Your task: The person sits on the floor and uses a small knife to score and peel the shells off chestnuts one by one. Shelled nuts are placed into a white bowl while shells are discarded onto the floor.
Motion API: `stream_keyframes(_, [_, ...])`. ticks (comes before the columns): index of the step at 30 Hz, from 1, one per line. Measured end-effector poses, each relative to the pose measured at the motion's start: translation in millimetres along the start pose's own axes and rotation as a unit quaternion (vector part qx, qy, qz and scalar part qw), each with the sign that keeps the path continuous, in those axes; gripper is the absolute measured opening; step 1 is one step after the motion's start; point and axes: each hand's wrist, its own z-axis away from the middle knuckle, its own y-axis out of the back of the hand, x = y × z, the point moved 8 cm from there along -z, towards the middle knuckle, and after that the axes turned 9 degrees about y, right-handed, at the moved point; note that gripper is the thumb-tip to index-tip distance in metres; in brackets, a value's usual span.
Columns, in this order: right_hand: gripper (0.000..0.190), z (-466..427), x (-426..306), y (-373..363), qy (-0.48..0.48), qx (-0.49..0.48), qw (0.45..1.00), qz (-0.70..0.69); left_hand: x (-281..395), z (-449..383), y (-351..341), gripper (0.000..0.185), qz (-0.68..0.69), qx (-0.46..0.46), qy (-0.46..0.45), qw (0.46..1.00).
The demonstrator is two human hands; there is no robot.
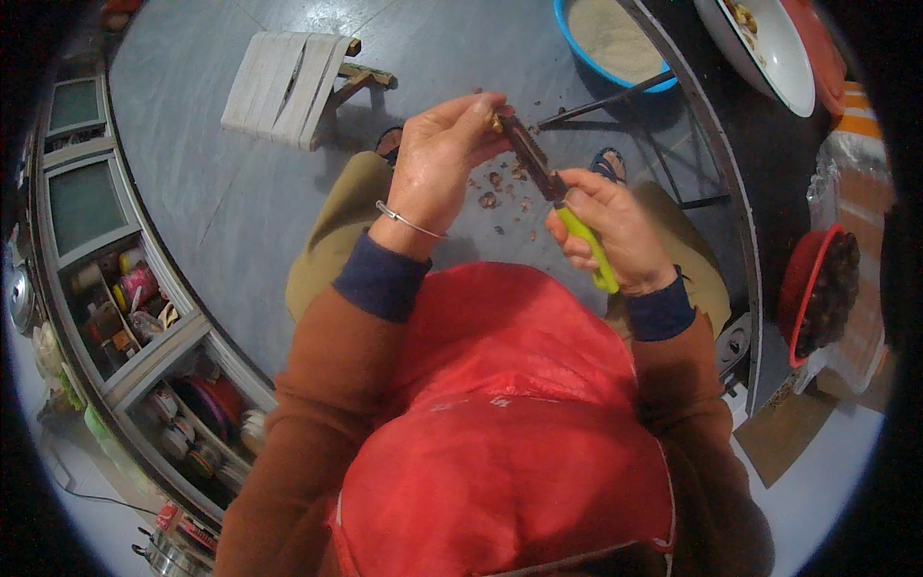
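Note:
My left hand [448, 148] pinches a small yellowish piece of food [497, 122], perhaps a peeled nut, between thumb and fingers. A bracelet circles that wrist. My right hand [613, 220] grips the lime-green handle of a peeling knife [588, 245]. Its dark, reddish-brown blade [530, 155] slants up and left, with the tip close to the piece; whether they touch I cannot tell. Brown shell or peel scraps [490, 200] lie scattered on the grey floor below both hands. A red apron [505, 433] covers my lap.
A dark table [775, 195] at right bears a white bowl [797, 79] with yellowish pieces and a red basket [800, 296] of dark brown items. Under its edge stands a blue basin [566, 36] of pale grainy material. A low stool [281, 86] is ahead left; glass-fronted cabinets [86, 209] line the left.

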Motion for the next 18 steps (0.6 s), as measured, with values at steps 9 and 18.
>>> stream_keyframes(9, [0.033, -6.0, -3.9, -3.5, 0.076, 0.012, 0.988, 0.134, -8.7, -5.3, -1.6, 0.029, 0.093, 0.006, 0.025, 0.995])
stream_keyframes(18, [0.031, -4.2, 2.5, -4.0, 0.034, 0.018, 0.997, 0.068, -17.2, -7.1, -7.0, 0.03, 0.111, 0.009, 0.01, 0.994])
